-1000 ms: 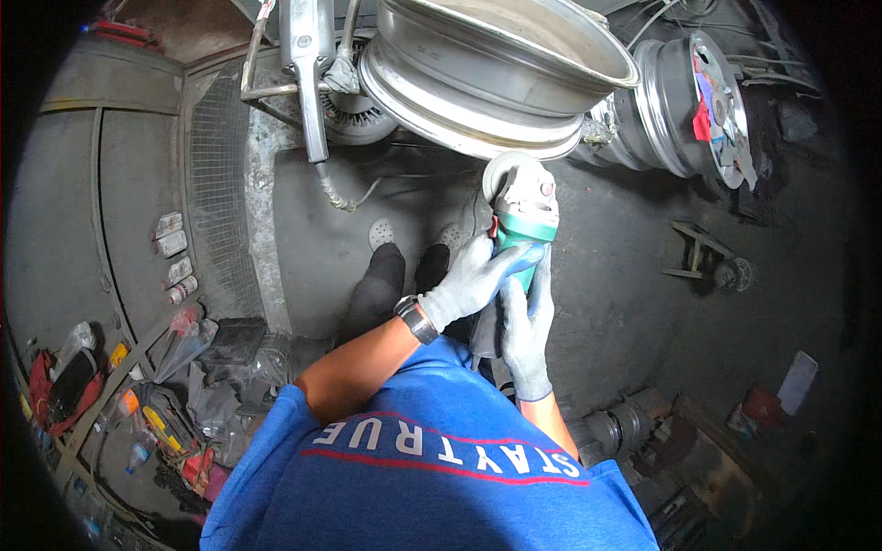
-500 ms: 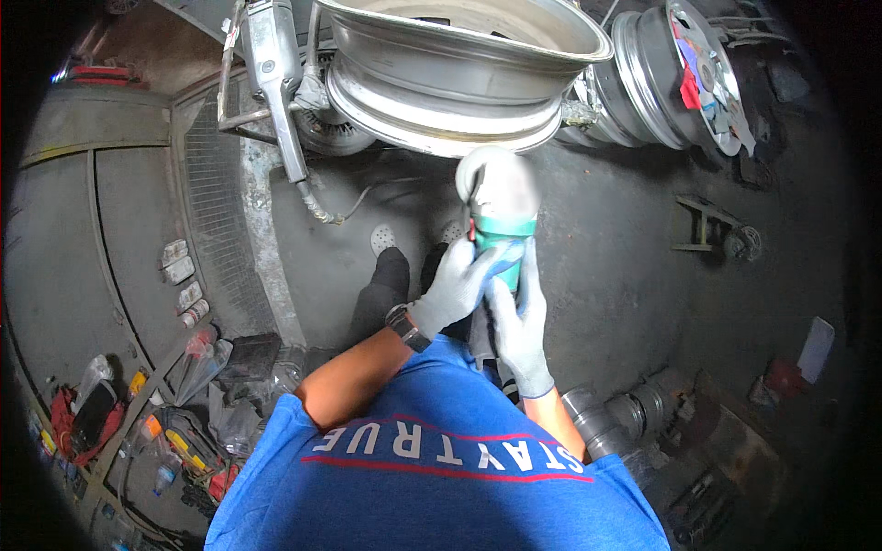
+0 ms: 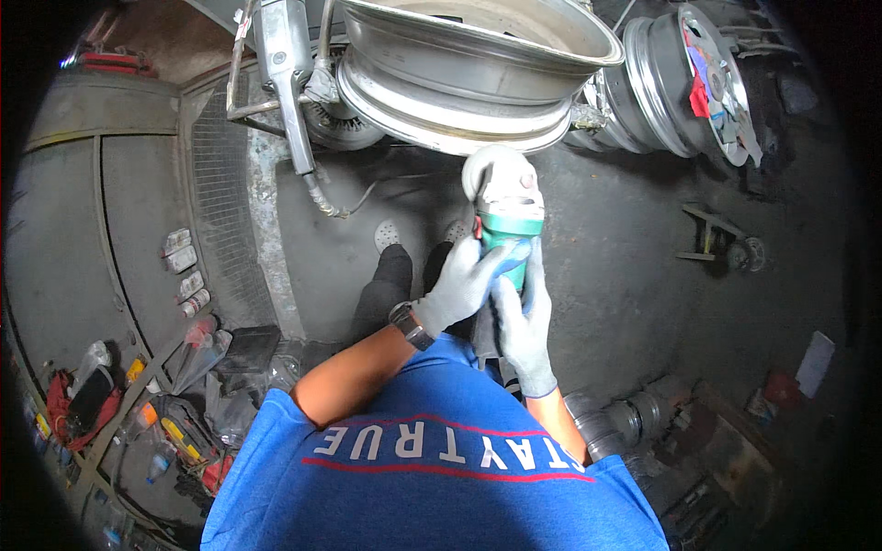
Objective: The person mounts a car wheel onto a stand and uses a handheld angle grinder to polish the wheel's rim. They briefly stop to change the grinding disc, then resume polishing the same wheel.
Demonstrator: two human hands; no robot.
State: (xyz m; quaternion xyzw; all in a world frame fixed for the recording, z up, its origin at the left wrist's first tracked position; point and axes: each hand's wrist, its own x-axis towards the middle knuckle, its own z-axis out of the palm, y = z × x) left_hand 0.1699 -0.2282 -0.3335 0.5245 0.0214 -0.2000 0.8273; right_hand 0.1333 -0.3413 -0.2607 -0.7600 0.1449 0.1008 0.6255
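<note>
Both the angle grinder [image 3: 513,224] and the big wheel rim [image 3: 469,92] sit slightly farther left in the frame than a second ago. Grey panels [image 3: 73,211] fill the left side, with white containers [image 3: 179,259] beside them and plastic bags [image 3: 207,354] heaped at lower left. Next come a mesh panel [image 3: 219,184] and, at upper left, a metal-bodied tool [image 3: 283,55]. Dark grey floor [image 3: 625,266] spreads from the centre to the right, beneath the big rim at top centre. A second rim [image 3: 657,87] stands at upper right. My gloved left hand [image 3: 459,286] is closed around the grinder's green body; my right hand [image 3: 525,331] curls more loosely round its rear end. The grinder points away from me, between my hands and the big rim; I can't tell whether its disc touches that rim.
</note>
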